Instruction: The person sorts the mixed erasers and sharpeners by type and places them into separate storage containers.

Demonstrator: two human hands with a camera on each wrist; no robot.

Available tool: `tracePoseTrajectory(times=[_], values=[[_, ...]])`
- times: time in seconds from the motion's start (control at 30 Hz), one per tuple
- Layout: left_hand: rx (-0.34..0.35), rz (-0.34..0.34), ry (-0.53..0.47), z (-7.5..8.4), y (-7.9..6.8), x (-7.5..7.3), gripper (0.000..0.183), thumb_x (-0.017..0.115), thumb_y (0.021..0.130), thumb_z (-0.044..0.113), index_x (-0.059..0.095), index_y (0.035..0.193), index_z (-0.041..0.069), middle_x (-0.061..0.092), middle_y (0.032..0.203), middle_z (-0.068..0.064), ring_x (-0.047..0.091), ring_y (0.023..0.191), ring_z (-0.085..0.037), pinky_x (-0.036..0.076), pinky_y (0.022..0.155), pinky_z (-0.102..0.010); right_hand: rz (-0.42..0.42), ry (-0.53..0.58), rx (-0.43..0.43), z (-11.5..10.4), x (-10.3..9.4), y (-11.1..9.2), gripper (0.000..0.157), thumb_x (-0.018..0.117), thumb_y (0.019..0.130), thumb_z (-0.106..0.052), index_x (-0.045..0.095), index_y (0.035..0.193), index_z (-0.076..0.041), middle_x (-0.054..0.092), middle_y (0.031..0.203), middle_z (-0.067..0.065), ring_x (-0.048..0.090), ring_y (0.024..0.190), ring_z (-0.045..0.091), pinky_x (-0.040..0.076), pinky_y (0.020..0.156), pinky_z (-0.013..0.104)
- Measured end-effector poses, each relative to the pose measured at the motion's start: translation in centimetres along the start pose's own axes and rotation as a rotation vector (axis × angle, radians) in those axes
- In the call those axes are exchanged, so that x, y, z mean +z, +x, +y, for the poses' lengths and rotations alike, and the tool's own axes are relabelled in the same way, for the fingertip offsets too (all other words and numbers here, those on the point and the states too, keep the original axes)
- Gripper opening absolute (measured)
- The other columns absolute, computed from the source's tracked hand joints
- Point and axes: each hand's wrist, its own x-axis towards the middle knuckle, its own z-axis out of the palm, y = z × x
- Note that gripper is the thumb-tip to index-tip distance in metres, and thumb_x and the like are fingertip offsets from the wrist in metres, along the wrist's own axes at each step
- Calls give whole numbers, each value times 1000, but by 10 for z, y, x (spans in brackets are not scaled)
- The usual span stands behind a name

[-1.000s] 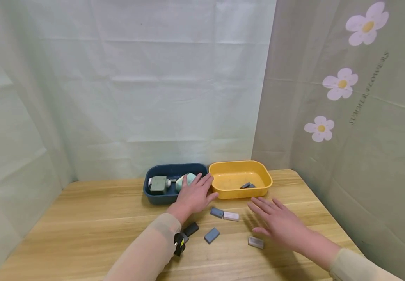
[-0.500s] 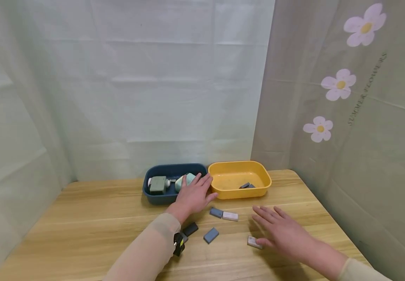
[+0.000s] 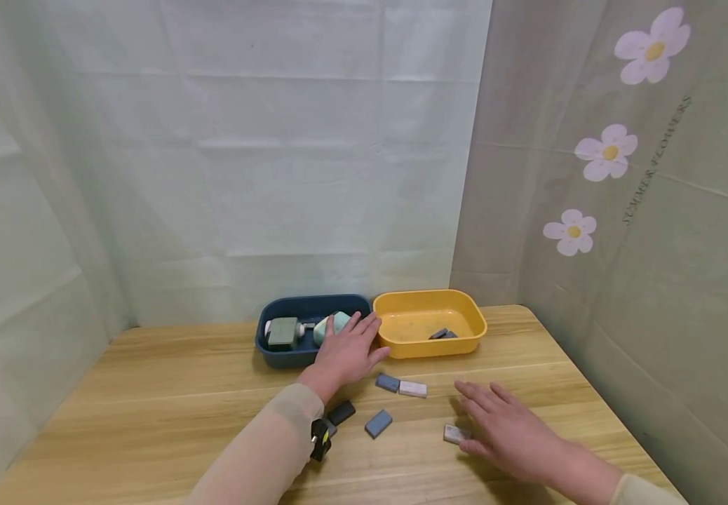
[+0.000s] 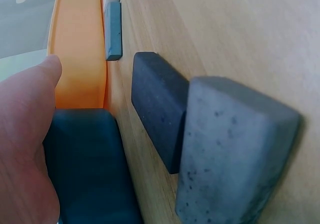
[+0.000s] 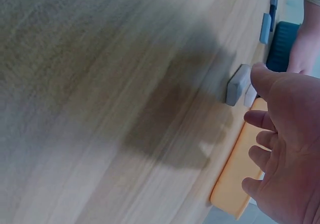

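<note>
My left hand (image 3: 348, 354) hovers, fingers spread, at the right end of the navy tray (image 3: 285, 359). It partly covers a pale green rounded object (image 3: 326, 330) in that tray; contact cannot be told. Over the table, my right hand (image 3: 512, 431) has fingers extended and holds nothing. Its thumb is beside a small grey rectangular block (image 3: 454, 434); the right wrist view shows a gap to that block (image 5: 237, 85). A blue-grey block (image 3: 379, 423) lies between the hands. Behind it are another blue-grey block (image 3: 387, 382) and a whitish block (image 3: 412, 389), end to end.
A yellow tray (image 3: 430, 348) beside the navy one holds a few dark blocks (image 3: 442, 334). In the navy tray is a grey-green boxy object (image 3: 282, 332). A black block (image 3: 341, 412) and a speckled grey block (image 4: 230, 149) lie by my left wrist. Curtains hang behind and beside the table.
My right hand has come back toward me and lower, its thumb now beside the grey block. My left hand has stayed in place. The blocks lie where they were.
</note>
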Motion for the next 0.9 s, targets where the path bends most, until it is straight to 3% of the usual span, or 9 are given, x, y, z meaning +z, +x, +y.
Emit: tracePoseTrajectory(times=[0.1, 0.33, 0.57, 0.9], values=[[0, -1, -3, 0, 0, 0, 79, 46, 112, 67, 34, 176, 22, 26, 183, 3, 19, 169, -30, 6, 129, -76, 16, -15, -12, 0, 4, -1, 58, 78, 102, -50, 71, 137, -4, 57, 160, 16, 57, 145, 35, 47, 114, 66], [4, -1, 5, -1, 0, 0, 79, 46, 112, 68, 33, 176, 22, 26, 183, 3, 19, 169, -31, 7, 129, -76, 20, 6, -9, -1, 13, -4, 42, 81, 101, -49, 71, 119, -13, 60, 155, 15, 61, 141, 33, 50, 112, 65], [6, -5, 4, 0, -1, -1, 79, 46, 112, 67, 33, 176, 22, 25, 183, 3, 19, 169, -30, 7, 129, -76, -31, 48, 33, -1, 16, -5, 35, 81, 102, -43, 70, 117, -13, 59, 157, 13, 59, 143, 32, 47, 116, 64], [8, -3, 2, -1, 0, -1, 79, 47, 113, 66, 33, 176, 22, 25, 183, 3, 19, 169, -31, 7, 129, -76, -35, 51, 48, -2, 17, -6, 27, 83, 101, -33, 70, 115, -15, 60, 154, 12, 61, 140, 31, 48, 116, 64]])
